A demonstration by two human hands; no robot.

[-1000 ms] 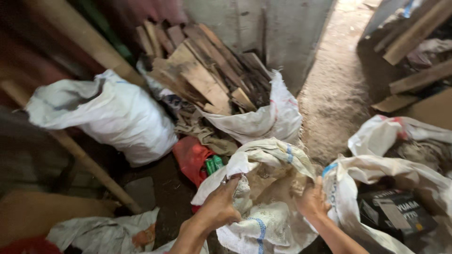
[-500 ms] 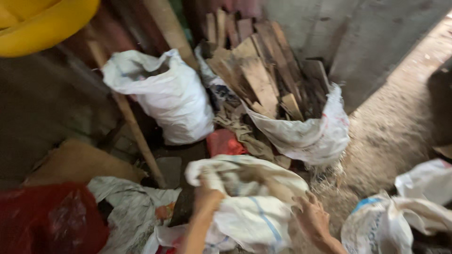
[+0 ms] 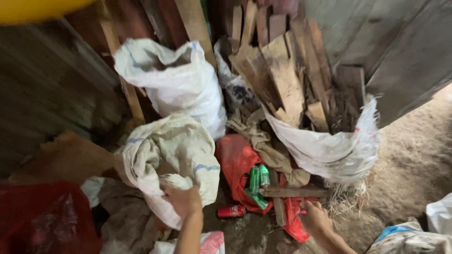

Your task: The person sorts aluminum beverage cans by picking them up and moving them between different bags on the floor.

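Head view: sack (image 3: 172,160), earlier gripped by both hands, now clutched only by left hand (image 3: 184,201); right hand (image 3: 314,218) freed, open, near red bag (image 3: 240,162).

The sack (image 3: 169,160) sits in the left hand's (image 3: 184,200) grip; cans (image 3: 258,184) lie to its right; sack of wood scraps (image 3: 325,146) beyond them.

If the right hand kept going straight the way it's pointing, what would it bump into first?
The right hand points up and left, at the edge of the red plastic bag. It would probably meet the wooden strip lying across that bag first, though depth is unclear.
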